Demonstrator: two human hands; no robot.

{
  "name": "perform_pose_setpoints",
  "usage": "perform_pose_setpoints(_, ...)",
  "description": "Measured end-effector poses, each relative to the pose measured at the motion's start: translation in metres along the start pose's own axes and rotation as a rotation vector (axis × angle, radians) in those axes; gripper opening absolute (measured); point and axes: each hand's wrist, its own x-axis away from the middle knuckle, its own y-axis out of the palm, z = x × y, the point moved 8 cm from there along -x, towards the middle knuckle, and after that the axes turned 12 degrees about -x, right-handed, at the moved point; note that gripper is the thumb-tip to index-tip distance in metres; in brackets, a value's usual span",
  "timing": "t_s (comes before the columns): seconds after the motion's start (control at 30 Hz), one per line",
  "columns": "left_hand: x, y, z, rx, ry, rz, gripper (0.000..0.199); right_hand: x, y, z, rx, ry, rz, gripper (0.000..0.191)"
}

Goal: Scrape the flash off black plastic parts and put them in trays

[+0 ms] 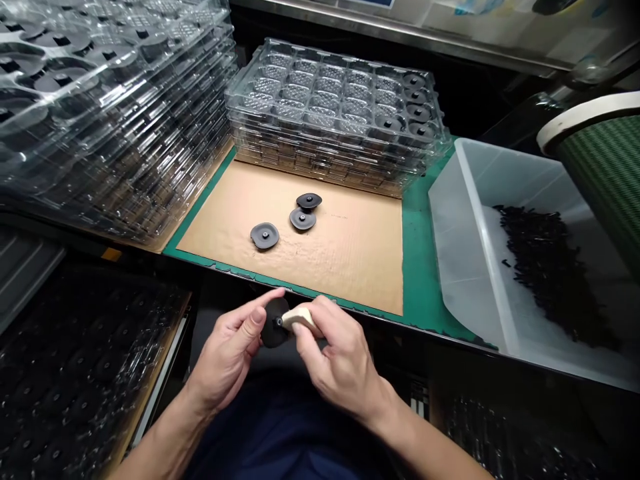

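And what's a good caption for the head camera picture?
Left hand holds a dark disc; right hand grips a pale piece.

at 10 o'clock: tray stack (105,127), cropped by the left edge. at 3 o'clock: green shade (607,173), covering part of the plastic bin (463,267); the right edge crops both. at 6 o'clock: right hand (337,353), concealing part of the pale tool (300,318).

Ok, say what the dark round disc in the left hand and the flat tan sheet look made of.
Disc: matte, probably plastic, perhaps rubber, given its dull dark surface. Sheet: likely cardboard, faintly glossy, from its tan colour and glare.
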Motion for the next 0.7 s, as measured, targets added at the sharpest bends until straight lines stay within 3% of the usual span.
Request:
perform_pose_setpoints(0.17,0.001,0.013,-0.018,-0.015,-0.159,-0.270,0.053,-0.006,0.001,-0.017,0.116,-0.247,-0.205,0.023)
perform_pose_setpoints(0.3,0.002,0.024,-0.025,0.133,-0.215,-0.340,0.047,-0.005,0.003,-0.028,0.155,-0.389,-0.287,0.024)
perform_pose_setpoints(0.37,-0.002,0.022,-0.017,0.228,-0.138,-0.257,0.038,-0.008,-0.002,-0.021,0.142,-0.306,-0.162,0.021)
perform_pose_setpoints(0.43,-0.006,0.013,-0.005,0.274,-0.016,-0.123,0.040,-0.009,-0.008,-0.006,0.068,-0.114,-0.008,0.014)
perform_pose_setpoints(0.53,-0.007,0.000,0.007,0.242,0.090,0.009,0.047,-0.004,-0.002,0.014,-0.057,0.104,0.033,0.025)
perform_pose_setpoints(0.6,-0.007,-0.002,0.005,0.189,0.051,-0.009,0.047,-0.003,0.001,0.013,-0.035,0.100,0.011,0.025)
perform_pose_setpoints(0.7,-0.007,0.001,-0.007,0.097,-0.075,-0.130,0.046,-0.005,-0.001,0.004,0.076,-0.017,-0.052,0.018)
